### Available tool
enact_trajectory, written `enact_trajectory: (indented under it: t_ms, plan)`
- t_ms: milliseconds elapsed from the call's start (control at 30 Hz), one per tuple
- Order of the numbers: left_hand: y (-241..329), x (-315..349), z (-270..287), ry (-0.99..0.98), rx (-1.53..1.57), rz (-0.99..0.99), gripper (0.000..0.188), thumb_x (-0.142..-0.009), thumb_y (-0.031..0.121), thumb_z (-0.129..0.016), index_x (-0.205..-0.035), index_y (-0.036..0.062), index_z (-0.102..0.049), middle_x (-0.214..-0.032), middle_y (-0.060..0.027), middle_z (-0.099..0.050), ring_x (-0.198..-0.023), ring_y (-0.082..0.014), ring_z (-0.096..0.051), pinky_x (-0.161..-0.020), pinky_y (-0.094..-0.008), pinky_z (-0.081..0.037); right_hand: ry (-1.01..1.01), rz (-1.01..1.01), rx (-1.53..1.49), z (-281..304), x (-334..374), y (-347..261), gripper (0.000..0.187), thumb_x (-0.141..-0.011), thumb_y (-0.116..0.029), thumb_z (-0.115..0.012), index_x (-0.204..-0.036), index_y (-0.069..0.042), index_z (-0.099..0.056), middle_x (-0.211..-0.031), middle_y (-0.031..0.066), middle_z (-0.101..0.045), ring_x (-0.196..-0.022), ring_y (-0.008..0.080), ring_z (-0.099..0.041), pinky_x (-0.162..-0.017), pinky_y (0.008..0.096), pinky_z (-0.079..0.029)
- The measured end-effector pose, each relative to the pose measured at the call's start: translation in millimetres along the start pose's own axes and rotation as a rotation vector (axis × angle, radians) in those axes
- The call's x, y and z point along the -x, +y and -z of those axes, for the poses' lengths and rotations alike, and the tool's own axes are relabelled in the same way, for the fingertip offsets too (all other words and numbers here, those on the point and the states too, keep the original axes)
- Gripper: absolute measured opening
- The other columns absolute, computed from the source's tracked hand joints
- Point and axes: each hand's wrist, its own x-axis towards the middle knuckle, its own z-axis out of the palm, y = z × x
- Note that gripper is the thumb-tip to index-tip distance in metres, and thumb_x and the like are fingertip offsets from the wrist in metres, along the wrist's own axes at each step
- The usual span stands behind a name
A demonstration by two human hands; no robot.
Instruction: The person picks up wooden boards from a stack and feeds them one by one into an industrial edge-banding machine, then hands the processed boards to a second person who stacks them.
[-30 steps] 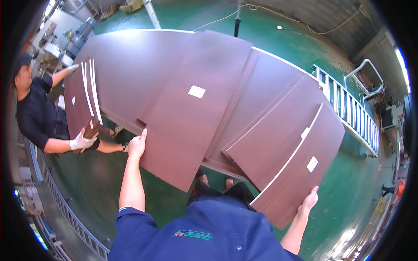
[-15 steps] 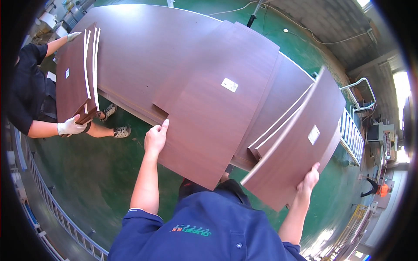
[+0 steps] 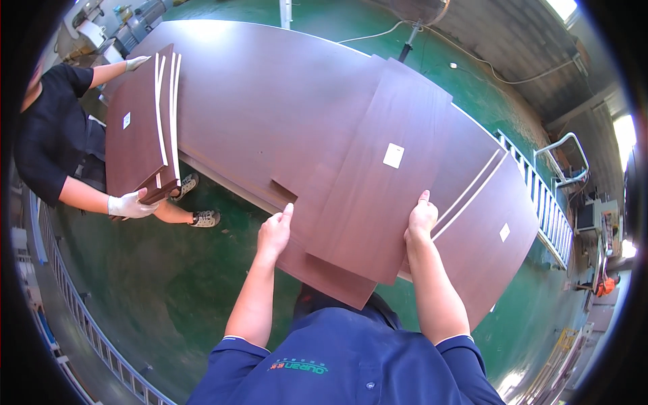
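Note:
A brown notched panel (image 3: 331, 280) lies across the large brown tabletop-like sheet (image 3: 256, 88), its near end sticking out toward me. On it rests a narrower brown panel (image 3: 364, 223) with a white label (image 3: 393, 155). My left hand (image 3: 273, 235) is closed on the notched panel's left edge beside the cutout, thumb on top and fingers hidden below. My right hand (image 3: 422, 217) grips the upper panel's right edge, thumb pointing away from me. To its right lie more brown panels (image 3: 482, 263) with pale edges and a label.
At the left a person in gloves (image 3: 131, 204) holds several stacked brown panels (image 3: 138, 128). A ladder (image 3: 543, 202) and a white tubular frame (image 3: 570, 158) stand at the right. A dark pole (image 3: 405, 52) rises beyond the sheet. Green floor (image 3: 169, 290) surrounds the work.
My right hand has brought a labelled panel leftward from the right-hand stack onto the notched panel. That stack's lower panel now shows. My left hand keeps its place at the notched panel's edge.

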Motion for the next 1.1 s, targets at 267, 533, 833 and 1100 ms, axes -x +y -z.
enact_trajectory:
  t_ms: [267, 533, 833, 1100]
  plan:
    - [0.8, -13.8, 1.1, -0.216, 0.179, 0.005, 0.081, -0.092, 0.069, -0.05, -0.118, -0.0062, -0.063, -0.12, -0.0265, -0.065, -0.115, -0.0341, -0.061, -0.1, -0.0393, -0.045, -0.135, 0.43, 0.726, 40.2, 43.3, 14.0, 0.053, -0.086, -0.031, -0.069, -0.121, 0.007, -0.056, -0.125, 0.0261, -0.053, -0.119, 0.0388, -0.052, -0.101, 0.0467, -0.043]
    - [49.8, -15.7, 15.6, -0.367, -0.211, 0.017, 0.097, -0.09, 0.07, -0.051, -0.141, -0.0115, -0.043, -0.144, -0.0304, -0.047, -0.137, -0.036, -0.045, -0.113, -0.0406, -0.036, -0.363, 0.057, 0.375, 81.0, 90.6, 89.9, 0.054, -0.086, -0.02, -0.072, -0.126, 0.005, -0.047, -0.125, 0.0203, -0.05, -0.114, 0.0282, -0.053, -0.099, 0.0385, -0.045]
    - [20.6, 3.6, 9.7, -0.291, -0.13, -0.016, 0.089, -0.092, 0.065, -0.054, -0.137, -0.0116, -0.049, -0.138, -0.0296, -0.054, -0.132, -0.0371, -0.051, -0.109, -0.0409, -0.039, -0.475, -0.154, 0.25, 100.0, 118.5, 78.4, 0.057, -0.086, -0.018, -0.074, -0.127, 0.003, -0.04, -0.113, 0.0169, -0.058, -0.1, 0.0232, -0.059, -0.087, 0.0364, -0.05]
    - [51.2, 1.4, 11.0, -0.317, -0.156, 0.028, 0.089, -0.088, 0.071, -0.053, -0.123, -0.0114, -0.06, -0.124, -0.0303, -0.063, -0.117, -0.0354, -0.062, -0.098, -0.0401, -0.048, -0.64, -0.401, 0.045, 105.8, 104.6, 84.2, 0.048, -0.092, -0.038, -0.066, -0.123, -0.005, -0.051, -0.084, 0.0031, -0.049, -0.062, 0.0089, -0.044, -0.052, 0.0258, -0.045]
